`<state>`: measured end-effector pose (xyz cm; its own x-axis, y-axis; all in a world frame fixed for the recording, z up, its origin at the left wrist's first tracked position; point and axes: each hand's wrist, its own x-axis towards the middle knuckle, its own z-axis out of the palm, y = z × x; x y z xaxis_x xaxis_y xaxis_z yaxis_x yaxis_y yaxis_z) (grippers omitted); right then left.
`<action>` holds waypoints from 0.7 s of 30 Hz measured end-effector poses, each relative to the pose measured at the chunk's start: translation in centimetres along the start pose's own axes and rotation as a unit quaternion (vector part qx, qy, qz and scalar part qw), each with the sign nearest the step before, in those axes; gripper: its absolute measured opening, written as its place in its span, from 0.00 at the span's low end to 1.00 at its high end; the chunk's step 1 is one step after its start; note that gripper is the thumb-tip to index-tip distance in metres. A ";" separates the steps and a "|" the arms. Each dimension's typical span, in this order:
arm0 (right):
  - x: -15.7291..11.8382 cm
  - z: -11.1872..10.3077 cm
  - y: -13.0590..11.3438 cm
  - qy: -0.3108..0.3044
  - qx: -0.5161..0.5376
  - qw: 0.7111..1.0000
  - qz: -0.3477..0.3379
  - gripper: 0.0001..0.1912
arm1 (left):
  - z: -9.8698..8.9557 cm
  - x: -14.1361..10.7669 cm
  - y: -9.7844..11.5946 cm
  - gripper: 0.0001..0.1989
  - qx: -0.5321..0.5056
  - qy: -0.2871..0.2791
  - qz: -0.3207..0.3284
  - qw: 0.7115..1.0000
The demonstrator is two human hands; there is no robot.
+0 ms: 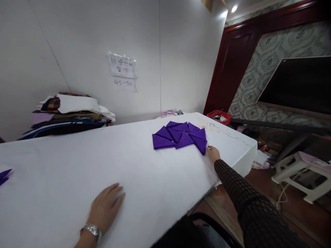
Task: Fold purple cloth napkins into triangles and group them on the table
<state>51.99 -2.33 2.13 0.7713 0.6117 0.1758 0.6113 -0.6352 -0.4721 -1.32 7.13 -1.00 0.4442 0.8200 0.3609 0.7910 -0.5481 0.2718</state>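
Observation:
Several folded purple napkins (pixel 184 138) lie overlapping in a cluster on the white-covered table (pixel 144 172). At the cluster's right end, my right hand (pixel 213 153) has its fingers closed at the edge of one folded napkin. Its fingertips are small and partly hidden there. My left hand (pixel 106 206), with a metal watch on the wrist, rests palm down on the cloth. Its fingers are stretched out and nothing is in them. Far to the left, the tips of another purple cloth (pixel 4 176) poke into view.
Behind the table's left part sits a stack of folded clothes (pixel 77 112). A paper sign (pixel 123 70) hangs on the white wall. Near the far right corner is a red basket (pixel 219 117). A plastic stool (pixel 305 172) stands on the floor at right, beyond the table edge.

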 end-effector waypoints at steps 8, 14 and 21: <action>0.8 -0.8 -2.3 0.035 0.006 0.994 -0.101 0.22 | -0.2 0.1 0.3 0.20 -0.004 0.005 -0.003 1.000; 5.5 0.0 -5.3 -0.008 -0.027 0.989 -0.146 0.18 | -0.8 0.1 0.5 0.17 -0.015 0.015 0.004 1.000; 12.3 1.5 -7.3 -0.061 -0.081 0.983 -0.152 0.17 | 1.1 -1.3 -1.8 0.15 -0.035 0.033 -0.008 0.999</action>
<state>56.76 10.58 6.43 0.5284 0.8302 0.1774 0.8376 -0.4758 -0.2685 -2.85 7.22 -2.92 0.4017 0.8175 0.4126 0.7657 -0.5470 0.3384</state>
